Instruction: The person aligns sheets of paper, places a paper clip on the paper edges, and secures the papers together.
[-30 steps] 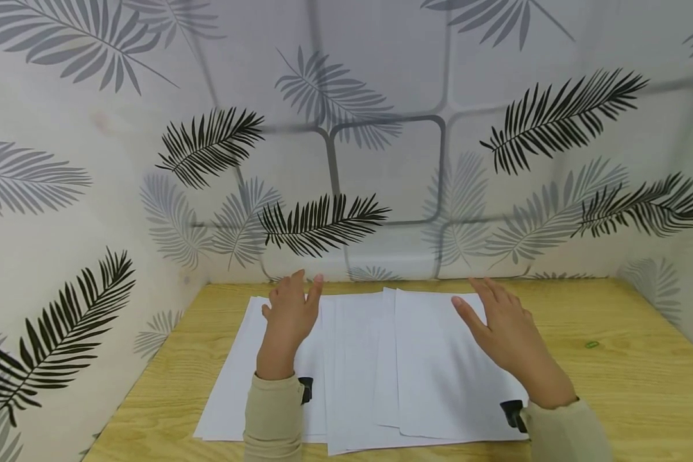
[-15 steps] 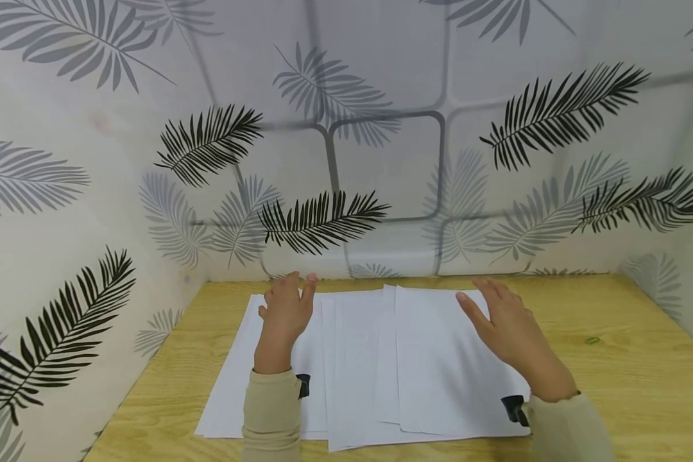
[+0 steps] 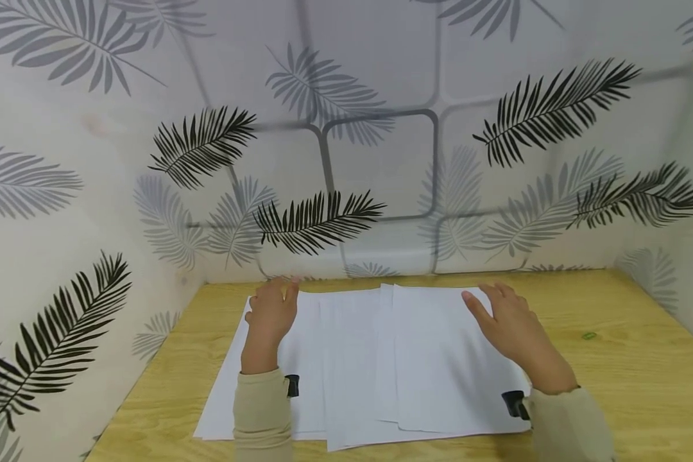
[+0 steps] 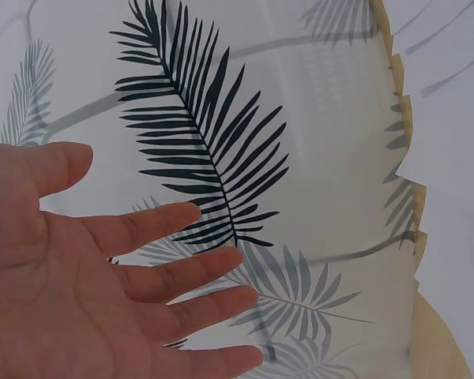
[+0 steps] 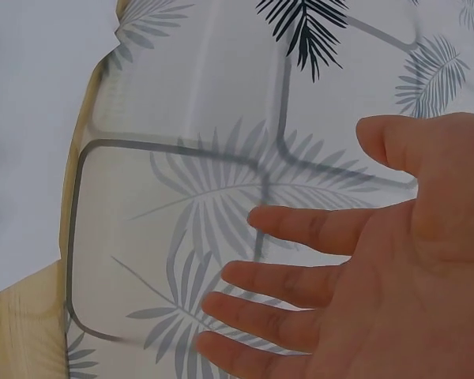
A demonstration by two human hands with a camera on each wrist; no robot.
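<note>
Several overlapping sheets of white paper [image 3: 355, 366] lie spread side by side on a wooden table. Over the left part of the sheets hovers my left hand [image 3: 270, 321], holding nothing. In the left wrist view the same hand [image 4: 103, 292] shows its palm, with fingers spread and nearly straight. My right hand [image 3: 514, 330] hangs above the right edge of the paper, also holding nothing. Its palm and extended fingers appear in the right wrist view, where the hand [image 5: 395, 276] stands apart from the paper [image 5: 39, 142].
A small green paper clip [image 3: 589, 335] lies on the wooden tabletop [image 3: 624, 385] to the right of the sheets. Behind the table's far edge rises a wall covering [image 3: 381, 160] with a leaf pattern, which also closes off the left side.
My left hand has shifted a little to the left and down. The right hand has moved slightly right. The paper stays as it lay, and the head view has tilted a little.
</note>
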